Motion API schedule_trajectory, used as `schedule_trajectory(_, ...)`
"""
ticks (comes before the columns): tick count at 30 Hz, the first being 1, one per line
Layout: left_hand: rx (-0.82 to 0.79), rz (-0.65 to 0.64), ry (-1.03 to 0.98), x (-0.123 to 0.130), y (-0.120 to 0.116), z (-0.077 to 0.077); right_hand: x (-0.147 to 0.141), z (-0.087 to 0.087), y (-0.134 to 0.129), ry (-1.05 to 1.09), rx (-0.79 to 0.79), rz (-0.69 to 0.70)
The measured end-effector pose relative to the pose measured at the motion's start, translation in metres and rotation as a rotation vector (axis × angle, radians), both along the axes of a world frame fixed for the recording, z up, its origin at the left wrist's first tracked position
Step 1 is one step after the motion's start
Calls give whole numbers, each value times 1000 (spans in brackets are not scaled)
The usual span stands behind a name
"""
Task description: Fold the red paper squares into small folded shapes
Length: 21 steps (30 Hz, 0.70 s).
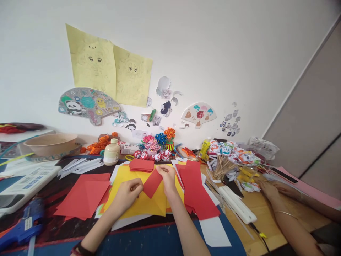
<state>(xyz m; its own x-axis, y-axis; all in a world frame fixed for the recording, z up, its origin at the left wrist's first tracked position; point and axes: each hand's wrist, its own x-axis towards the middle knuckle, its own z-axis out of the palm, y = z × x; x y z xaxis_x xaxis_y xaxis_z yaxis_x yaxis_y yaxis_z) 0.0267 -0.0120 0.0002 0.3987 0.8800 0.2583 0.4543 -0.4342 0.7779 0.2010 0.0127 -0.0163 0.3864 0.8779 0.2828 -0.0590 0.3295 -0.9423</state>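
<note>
A small red paper rectangle [152, 185] is held slantwise over large yellow sheets [157, 208]. My left hand [129, 192] has its fingers curled together at the paper's left corner. At the top right edge, my right hand [167, 176] pinches the same paper between thumb and fingers. Just behind lies a stack of small red rectangles [141, 165]. Larger red sheets [84, 195] are spread to the left, and long red strips [198, 192] lie on the right, partly over white paper [215, 231].
A blue glue gun [25, 222] and a white device [25, 185] are at the left. A glue bottle [111, 153] and paper flowers [161, 139] stand behind. Another person's hands [269, 190] rest at the right, near a white power strip [237, 204].
</note>
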Motion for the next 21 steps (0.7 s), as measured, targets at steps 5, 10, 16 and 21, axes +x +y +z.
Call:
schedule_trajectory(5, 48, 93, 11, -6, 4, 1, 0, 1, -1, -49, 5, 7)
schedule_trajectory(10, 55, 169, -6, -18, 12, 1, 10, 3, -3, 14, -27, -76)
schedule_trajectory(16, 6, 269, -89, -26, 20, -1, 21, -2, -2, 188, -119, -82)
schedule_trajectory(21, 290, 325, -13, -19, 22, -7, -2, 2, -7, 81, -166, 168)
